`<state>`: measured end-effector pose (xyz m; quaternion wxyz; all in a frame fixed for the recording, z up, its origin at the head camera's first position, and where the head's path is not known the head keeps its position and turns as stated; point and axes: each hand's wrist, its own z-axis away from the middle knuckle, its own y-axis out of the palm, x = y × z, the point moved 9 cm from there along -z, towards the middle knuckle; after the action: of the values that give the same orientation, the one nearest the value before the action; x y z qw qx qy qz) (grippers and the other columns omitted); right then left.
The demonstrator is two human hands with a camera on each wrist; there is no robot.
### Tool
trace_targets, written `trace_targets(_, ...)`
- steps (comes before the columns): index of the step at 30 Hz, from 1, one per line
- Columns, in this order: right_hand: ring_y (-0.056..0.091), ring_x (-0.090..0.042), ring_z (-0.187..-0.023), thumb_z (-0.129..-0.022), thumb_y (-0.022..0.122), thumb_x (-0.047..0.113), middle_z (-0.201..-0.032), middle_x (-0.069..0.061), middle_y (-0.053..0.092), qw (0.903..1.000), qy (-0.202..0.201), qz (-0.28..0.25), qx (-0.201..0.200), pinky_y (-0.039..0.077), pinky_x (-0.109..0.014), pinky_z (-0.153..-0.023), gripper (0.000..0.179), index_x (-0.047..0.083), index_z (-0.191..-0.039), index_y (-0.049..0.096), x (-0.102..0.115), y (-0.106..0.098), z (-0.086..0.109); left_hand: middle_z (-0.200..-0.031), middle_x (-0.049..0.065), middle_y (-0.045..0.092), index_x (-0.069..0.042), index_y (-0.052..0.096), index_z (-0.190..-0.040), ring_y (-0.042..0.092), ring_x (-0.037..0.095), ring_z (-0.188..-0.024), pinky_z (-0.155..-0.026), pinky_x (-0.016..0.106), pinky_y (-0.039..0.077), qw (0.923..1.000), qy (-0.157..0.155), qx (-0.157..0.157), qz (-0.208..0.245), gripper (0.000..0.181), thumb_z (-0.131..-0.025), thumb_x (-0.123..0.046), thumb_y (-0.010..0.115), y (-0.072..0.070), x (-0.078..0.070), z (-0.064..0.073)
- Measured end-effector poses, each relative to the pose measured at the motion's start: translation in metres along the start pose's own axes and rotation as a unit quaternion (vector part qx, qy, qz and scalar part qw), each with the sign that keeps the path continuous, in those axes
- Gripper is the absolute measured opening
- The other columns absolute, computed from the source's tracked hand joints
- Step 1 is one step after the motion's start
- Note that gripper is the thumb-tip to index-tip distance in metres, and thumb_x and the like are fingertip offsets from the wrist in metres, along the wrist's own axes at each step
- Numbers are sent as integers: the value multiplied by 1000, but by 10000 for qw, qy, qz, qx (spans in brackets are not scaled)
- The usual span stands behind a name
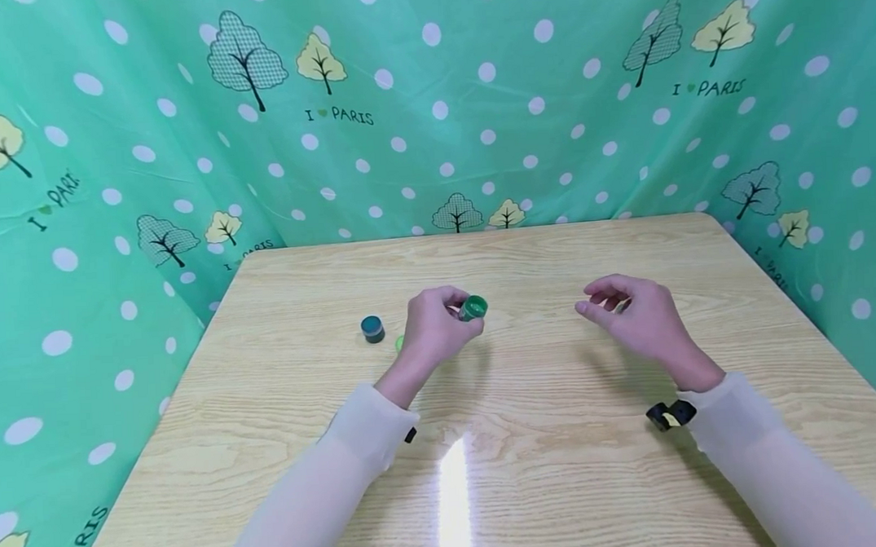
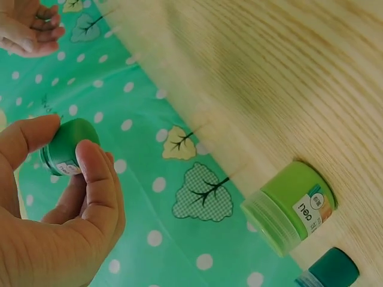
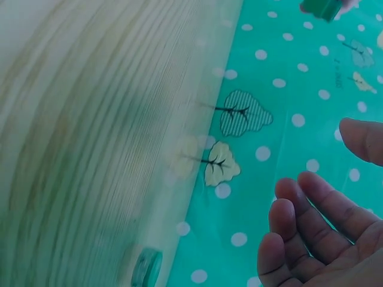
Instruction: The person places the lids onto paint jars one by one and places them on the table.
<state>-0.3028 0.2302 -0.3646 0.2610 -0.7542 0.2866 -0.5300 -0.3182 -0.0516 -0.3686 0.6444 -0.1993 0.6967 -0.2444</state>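
My left hand (image 1: pixel 435 327) pinches a small dark green paint jar (image 1: pixel 474 308) between thumb and fingers, raised over the table. In the left wrist view the green jar (image 2: pixel 75 143) is tilted, its rim toward the left. The right hand (image 1: pixel 638 312) hovers to the right, fingers loosely bent and holding nothing. A light green jar (image 2: pixel 291 203) with a clear lid and a label stands on the table, mostly hidden behind the left hand in the head view. Beside it stands a teal jar (image 1: pixel 372 329).
A small round, clear-rimmed thing (image 3: pixel 146 268) lies on the wooden table (image 1: pixel 321 287) near the right hand. Green polka-dot cloth (image 1: pixel 463 166) hangs behind the table and along its sides. A bright glare strip crosses the table's front.
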Motion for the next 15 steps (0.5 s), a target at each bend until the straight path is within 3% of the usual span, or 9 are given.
trace_targets(9, 62, -24, -88, -95, 74, 38, -102, -11, 72, 9993, 273, 233, -53, 48, -28, -69, 35, 8, -113, 74, -22, -15, -3, -88, 0, 69, -8, 75, -111, 63, 15, -80, -68, 28, 56, 9999, 125, 65, -24, 29, -84, -13, 84, -2, -3, 13)
trace_targets(15, 60, -28, -96, -95, 74, 42, -112, -14, 69, 9969, 710, 311, 168, 47, -36, -74, 43, 7, -121, 71, -43, -19, -6, -86, 0, 69, -6, 75, -110, 63, 15, -78, -67, 27, 56, 9995, 293, 66, -30, 29, -83, -11, 83, -4, -6, 20)
